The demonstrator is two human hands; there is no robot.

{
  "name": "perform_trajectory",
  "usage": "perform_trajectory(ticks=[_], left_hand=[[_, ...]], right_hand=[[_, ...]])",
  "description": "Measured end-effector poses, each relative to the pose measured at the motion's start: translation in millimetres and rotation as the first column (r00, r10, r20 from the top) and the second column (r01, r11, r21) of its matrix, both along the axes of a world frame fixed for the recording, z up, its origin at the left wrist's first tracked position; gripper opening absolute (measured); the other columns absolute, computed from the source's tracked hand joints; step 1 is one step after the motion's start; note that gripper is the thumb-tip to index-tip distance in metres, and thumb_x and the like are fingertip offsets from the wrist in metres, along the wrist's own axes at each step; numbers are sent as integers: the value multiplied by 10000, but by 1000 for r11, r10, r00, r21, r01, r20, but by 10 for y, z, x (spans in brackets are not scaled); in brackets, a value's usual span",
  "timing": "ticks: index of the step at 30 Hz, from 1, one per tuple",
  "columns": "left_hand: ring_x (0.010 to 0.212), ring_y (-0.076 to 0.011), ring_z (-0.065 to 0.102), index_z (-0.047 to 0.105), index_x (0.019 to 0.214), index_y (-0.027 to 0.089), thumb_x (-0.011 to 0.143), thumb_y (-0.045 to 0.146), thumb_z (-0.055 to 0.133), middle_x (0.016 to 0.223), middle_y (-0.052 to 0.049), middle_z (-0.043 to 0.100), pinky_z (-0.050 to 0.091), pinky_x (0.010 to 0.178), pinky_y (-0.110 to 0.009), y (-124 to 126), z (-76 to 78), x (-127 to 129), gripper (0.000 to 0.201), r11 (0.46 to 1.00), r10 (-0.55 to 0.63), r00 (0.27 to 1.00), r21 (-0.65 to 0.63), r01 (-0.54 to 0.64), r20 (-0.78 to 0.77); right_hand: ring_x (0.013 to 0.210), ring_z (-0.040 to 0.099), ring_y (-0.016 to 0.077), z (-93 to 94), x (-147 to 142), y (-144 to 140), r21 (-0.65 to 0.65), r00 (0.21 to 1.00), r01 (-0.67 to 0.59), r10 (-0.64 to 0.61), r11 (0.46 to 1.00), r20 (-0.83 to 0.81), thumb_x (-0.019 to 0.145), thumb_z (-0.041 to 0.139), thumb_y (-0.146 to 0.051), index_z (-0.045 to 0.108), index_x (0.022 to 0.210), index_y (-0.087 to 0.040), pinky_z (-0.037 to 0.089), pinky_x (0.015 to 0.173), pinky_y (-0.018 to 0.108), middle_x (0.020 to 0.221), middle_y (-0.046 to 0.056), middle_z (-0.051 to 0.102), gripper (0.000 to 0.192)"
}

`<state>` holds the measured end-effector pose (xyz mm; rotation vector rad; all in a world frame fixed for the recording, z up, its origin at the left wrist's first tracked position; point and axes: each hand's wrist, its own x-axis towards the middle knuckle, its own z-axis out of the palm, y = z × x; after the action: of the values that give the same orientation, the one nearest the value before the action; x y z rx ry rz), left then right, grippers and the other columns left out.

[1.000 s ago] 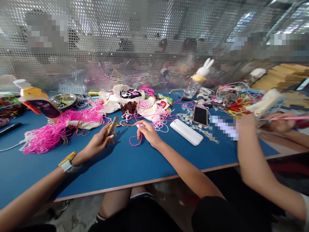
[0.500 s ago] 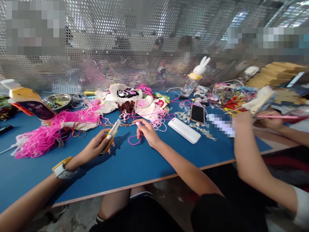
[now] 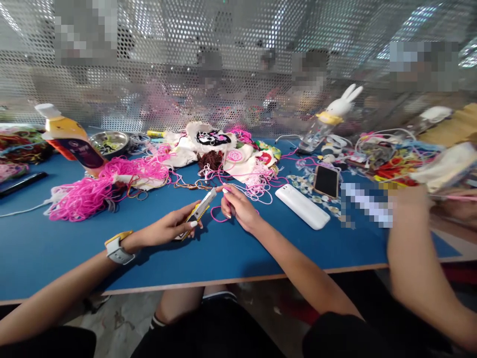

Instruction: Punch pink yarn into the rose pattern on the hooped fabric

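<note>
My left hand [image 3: 179, 226] is closed around a yellow and black utility knife [image 3: 197, 213], its blade end pointing up and right. Just right of the blade tip, my right hand [image 3: 239, 209] pinches a strand of pink yarn [image 3: 217, 217] that loops down toward the table. The knife's tip comes close to the right fingertips; whether they touch, I cannot tell. Behind both hands lies a heap of cream fabric pieces [image 3: 179, 155] with embroidered patches and loose pink strands. A large tangle of bright pink yarn [image 3: 80, 196] spreads to the left.
A tilted bottle [image 3: 76, 141] and a metal bowl [image 3: 108, 141] stand at the left back. To the right lie a white power bank-like block [image 3: 302, 207], a dark-screened phone [image 3: 327, 181] and a rabbit-topped bottle [image 3: 316, 132]. A co-worker's arm [image 3: 413, 248] reaches over the table's right side.
My left hand has brought the knife rightward, up beside the right hand's fingertips. The view has swung left, so the table's things appear farther right.
</note>
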<state>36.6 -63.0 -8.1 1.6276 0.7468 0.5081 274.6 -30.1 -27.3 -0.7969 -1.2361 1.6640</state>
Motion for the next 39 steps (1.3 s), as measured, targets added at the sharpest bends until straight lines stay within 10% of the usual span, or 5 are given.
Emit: perform_trajectory(ticks=[16, 39], left_hand=[[560, -81, 558, 500, 1248, 145, 963, 472, 476, 845, -47, 619, 456, 502, -183, 45, 71, -117, 435, 983, -107, 994, -153, 100, -37], [607, -97, 572, 463, 1256, 146, 971, 458, 445, 881, -59, 646, 471, 539, -201, 7, 70, -34, 423, 998, -45, 988, -49, 38, -146]], right_hand=[[481, 287, 40, 50, 23, 15, -146, 994, -37, 22, 989, -103, 882, 578, -332, 622, 1028, -209, 181, 442, 198, 670, -44, 406, 197], [589, 339, 90, -10, -17, -40, 120, 984, 20, -41, 993, 173, 891, 548, -364, 692, 1004, -234, 268, 517, 220, 701, -16, 409, 224]])
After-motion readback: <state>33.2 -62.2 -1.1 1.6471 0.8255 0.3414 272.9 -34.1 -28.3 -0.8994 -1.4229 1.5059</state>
